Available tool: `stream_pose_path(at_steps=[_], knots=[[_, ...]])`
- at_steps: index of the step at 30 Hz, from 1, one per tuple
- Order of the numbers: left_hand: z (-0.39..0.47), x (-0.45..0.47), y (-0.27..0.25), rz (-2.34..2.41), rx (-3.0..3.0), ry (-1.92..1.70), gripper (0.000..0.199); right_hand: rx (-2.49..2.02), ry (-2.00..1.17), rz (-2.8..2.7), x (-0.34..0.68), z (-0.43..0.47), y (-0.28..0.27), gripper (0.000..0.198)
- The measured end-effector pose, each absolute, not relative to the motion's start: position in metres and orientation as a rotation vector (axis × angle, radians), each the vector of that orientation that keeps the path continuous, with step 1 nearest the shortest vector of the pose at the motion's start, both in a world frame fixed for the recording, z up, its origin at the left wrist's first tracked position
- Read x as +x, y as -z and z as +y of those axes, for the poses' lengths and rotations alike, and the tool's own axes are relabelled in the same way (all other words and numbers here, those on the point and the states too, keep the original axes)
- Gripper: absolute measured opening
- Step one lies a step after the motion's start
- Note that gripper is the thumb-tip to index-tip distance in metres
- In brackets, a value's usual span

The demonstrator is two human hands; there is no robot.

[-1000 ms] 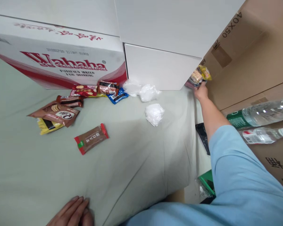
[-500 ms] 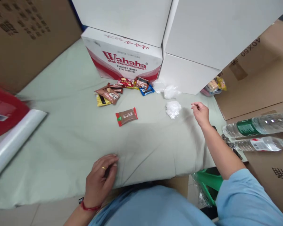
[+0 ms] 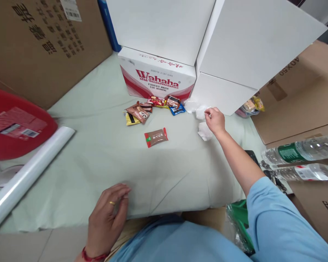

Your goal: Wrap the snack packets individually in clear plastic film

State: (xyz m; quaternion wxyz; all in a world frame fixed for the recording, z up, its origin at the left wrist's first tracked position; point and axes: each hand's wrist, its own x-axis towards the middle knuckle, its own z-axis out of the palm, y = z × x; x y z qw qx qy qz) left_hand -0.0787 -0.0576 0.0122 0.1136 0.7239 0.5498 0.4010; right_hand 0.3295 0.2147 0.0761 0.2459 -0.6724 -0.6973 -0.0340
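Observation:
My right hand (image 3: 215,120) reaches over the far right of the cloth with its fingers curled in a pinch. Anything between the fingertips is too small or hidden to make out. Just beyond it lies a crumpled clear plastic clump (image 3: 200,112), and below it another plastic clump (image 3: 204,131), partly covered by the hand. A third plastic clump (image 3: 190,106) sits by the box. My left hand (image 3: 109,214) rests at the near table edge, loosely bent, holding nothing visible. Farther up the cloth, apart from both hands, lies a brown and red snack packet (image 3: 156,137).
Brown, yellow, red and blue snack packets (image 3: 139,112) lie before the Wahaha box (image 3: 158,78). White boxes (image 3: 235,43) stand behind. At left are a red container (image 3: 19,127) and a white roll (image 3: 32,174); at right, water bottles (image 3: 303,151) and keys (image 3: 273,174).
My right hand has moved left, from beside the plastic clumps to over them. The view has shifted, so the table things appear farther right. My left hand remains near the table edge.

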Motion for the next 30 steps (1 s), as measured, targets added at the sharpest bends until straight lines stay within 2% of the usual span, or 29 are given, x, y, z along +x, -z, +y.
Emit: stream_pose_path(at_steps=[3,8,12,14,18,26,30], knots=[[-0.054,-0.084,0.002,1.690,2.177,-1.165,0.016,-1.918,0.194,-1.976,0.305,0.239,-0.080,0.029],[-0.052,-0.079,0.017,1.749,2.362,-1.201,0.019,-2.082,0.223,-1.998,0.284,0.285,-0.076,0.062],[-0.052,-0.072,0.019,1.814,2.416,-1.209,0.020,-2.081,0.183,-2.175,0.282,0.300,-0.071,0.068],[-0.053,-0.071,0.019,1.832,2.431,-1.194,0.021,-2.093,0.150,-2.261,0.281,0.303,-0.072,0.061],[-0.053,-0.071,0.020,1.841,2.440,-1.187,0.022,-2.134,0.154,-2.185,0.282,0.297,-0.082,0.032],[-0.054,-0.070,0.022,1.840,2.497,-1.229,0.024,-1.989,0.493,-1.638,0.350,0.240,-0.116,0.026],[-0.053,-0.070,0.024,1.824,2.513,-1.239,0.024,-2.182,0.297,-1.662,0.385,0.224,-0.095,0.034]])
